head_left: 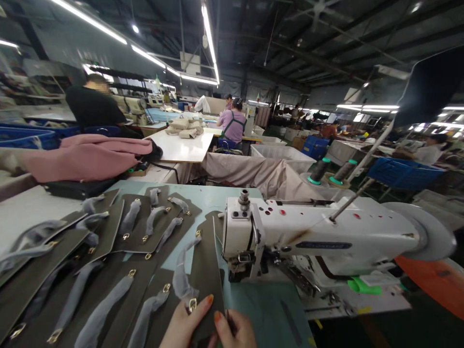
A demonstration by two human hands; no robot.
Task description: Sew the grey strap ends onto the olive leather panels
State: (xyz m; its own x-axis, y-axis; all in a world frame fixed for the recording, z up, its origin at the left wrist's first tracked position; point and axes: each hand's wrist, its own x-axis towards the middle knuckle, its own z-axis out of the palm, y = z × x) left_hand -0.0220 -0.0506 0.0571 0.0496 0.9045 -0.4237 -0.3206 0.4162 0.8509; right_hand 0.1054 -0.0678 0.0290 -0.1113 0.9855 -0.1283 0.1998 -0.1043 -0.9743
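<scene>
Both my hands are at the bottom edge, on a dark olive panel (206, 270) that bears a wrapped strap with gold rings. My left hand (184, 325) pinches the panel's near end beside a gold ring (192, 304), thumb on top. My right hand (235, 329) presses its thumb on the panel's right edge; its other fingers are out of frame. The panel's far end lies under the head of a white sewing machine (319, 237), near the needle area (241, 268).
Several similar dark panels with wrapped straps (108, 251) are fanned out over the teal table to the left. Pink fabric (87, 157) lies at back left. Thread cones (319, 170) stand behind the machine. Other people work at benches further back.
</scene>
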